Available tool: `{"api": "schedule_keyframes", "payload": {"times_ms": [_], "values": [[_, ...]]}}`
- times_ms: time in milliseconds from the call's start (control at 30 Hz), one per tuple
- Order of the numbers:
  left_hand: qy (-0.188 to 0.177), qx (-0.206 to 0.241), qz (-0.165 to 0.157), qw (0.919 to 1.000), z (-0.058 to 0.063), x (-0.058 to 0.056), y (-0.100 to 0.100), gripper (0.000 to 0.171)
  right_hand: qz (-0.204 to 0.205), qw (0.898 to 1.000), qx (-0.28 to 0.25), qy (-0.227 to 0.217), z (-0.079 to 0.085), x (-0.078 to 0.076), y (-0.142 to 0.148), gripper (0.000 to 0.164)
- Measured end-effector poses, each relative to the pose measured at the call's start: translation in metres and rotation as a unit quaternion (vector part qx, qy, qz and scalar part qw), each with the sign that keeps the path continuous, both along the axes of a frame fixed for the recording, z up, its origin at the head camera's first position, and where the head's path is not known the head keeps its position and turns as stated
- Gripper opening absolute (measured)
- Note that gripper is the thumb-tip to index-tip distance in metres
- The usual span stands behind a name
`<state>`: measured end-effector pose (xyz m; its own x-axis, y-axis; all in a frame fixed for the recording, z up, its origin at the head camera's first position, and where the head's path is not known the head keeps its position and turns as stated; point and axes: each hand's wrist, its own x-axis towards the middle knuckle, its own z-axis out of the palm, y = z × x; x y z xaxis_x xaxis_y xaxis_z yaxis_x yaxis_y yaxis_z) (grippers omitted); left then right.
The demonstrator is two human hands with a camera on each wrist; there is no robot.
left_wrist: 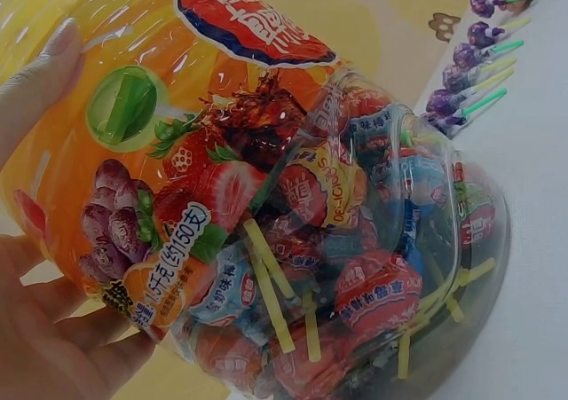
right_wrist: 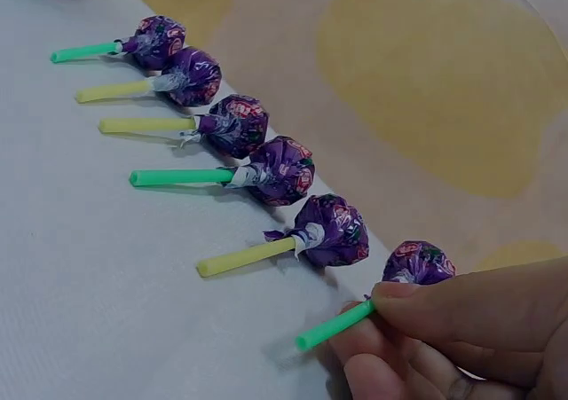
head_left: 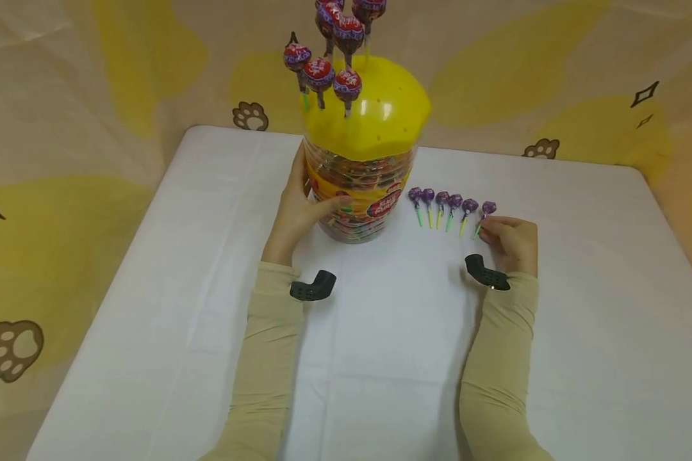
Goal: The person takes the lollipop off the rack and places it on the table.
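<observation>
My left hand (head_left: pixel 302 208) grips the side of a big clear candy jar (head_left: pixel 352 230), thumb across its orange fruit label and fingers around the far side. Wrapped lollipops fill the jar, as the left wrist view shows. Its yellow lid (head_left: pixel 392 102) has small holes, and several red-and-purple lollipops (head_left: pixel 319 73) stand up from it. On the table to the right, my right hand (head_left: pixel 510 240) pinches the green stick (right_wrist: pixel 333 326) of a purple lollipop (right_wrist: pixel 417 262) between thumb and finger. It is the rightmost of a row of purple lollipops (right_wrist: pixel 282 169), sticks toward me.
The white table (head_left: pixel 380 339) carries the jar and the lollipop row. Behind it hangs a cream-and-yellow cloth (head_left: pixel 496 70) with paw prints. A black curved device (head_left: pixel 314 286) sits at my left wrist, another black device (head_left: pixel 487 274) at my right.
</observation>
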<state>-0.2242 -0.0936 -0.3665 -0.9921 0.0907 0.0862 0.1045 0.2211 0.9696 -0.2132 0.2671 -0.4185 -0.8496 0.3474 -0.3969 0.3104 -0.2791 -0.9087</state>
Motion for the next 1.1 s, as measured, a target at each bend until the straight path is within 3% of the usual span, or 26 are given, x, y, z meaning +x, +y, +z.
{"api": "schedule_keyframes", "payload": {"times_ms": [800, 1033, 1100], "values": [[0.017, 0.008, -0.007, 0.9998, 0.0014, 0.0023, -0.0014, 0.100, -0.011, 1.000, 0.005, 0.002, -0.0009, -0.0011, -0.0030, 0.025], [0.007, 0.006, -0.010, 0.9999, 0.0023, 0.0008, -0.0008, 0.101, 0.016, 0.993, 0.112, -0.021, 0.0052, 0.0006, -0.0041, 0.031], [0.006, 0.006, -0.012, 0.9999, 0.0028, 0.0006, -0.0001, 0.102, 0.015, 0.993, 0.118, -0.020, 0.0058, 0.0013, -0.0046, 0.031]]}}
